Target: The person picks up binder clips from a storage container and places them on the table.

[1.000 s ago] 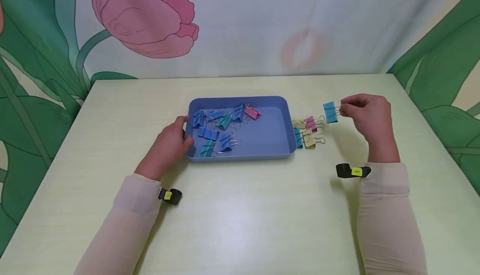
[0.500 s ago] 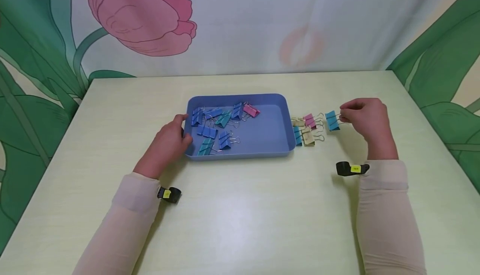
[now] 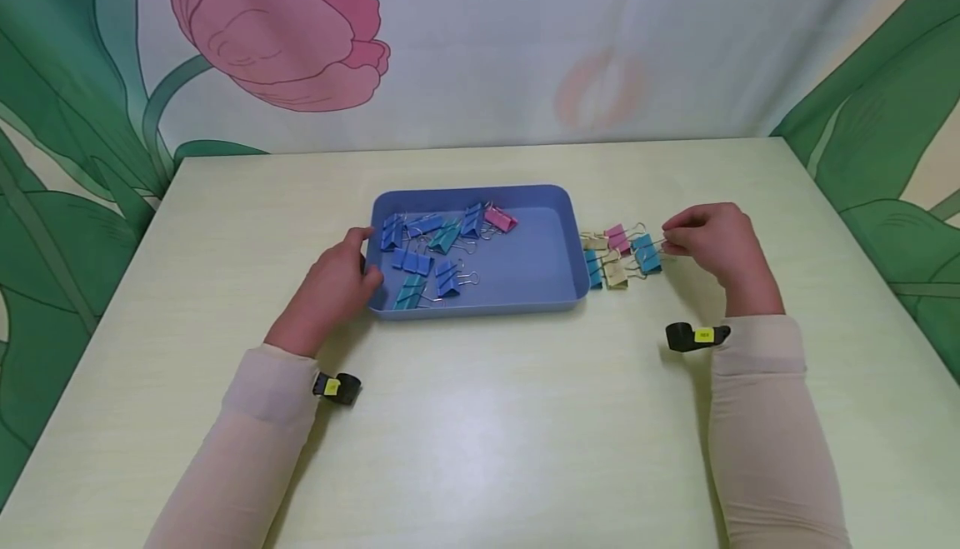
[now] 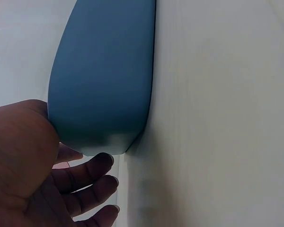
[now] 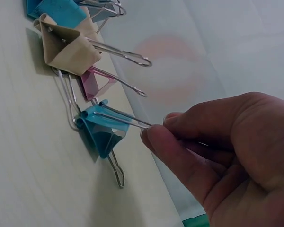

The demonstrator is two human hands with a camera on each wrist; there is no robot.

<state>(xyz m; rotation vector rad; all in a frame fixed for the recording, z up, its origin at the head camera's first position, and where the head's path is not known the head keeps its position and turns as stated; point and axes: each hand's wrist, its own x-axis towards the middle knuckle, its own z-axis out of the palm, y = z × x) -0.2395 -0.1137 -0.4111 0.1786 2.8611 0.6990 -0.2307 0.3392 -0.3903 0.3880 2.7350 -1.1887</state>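
Pale table (image 3: pixel 480 441), right hand (image 3: pixel 711 239) pinching 1 light-blue clip (image 3: pixel 647 256), left hand (image 3: pixel 328 289) loosely spread against tray (image 3: pixel 536 274)

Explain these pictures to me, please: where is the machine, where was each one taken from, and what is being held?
There is no machine arm here, only a person's left hand and right hand, both bare. The wide picture comes from a camera worn on the head, looking forward and down. The two close-ups come from the left wrist camera and the right wrist camera.

On the pale table sits a blue tray with blue, teal and pink binder clips inside. By its right end lies a small group of yellowish, pink and blue clips.

The left hand touches the tray's left end. The right hand pinches a light blue binder clip by its wire handle, on the group's far side from the tray.
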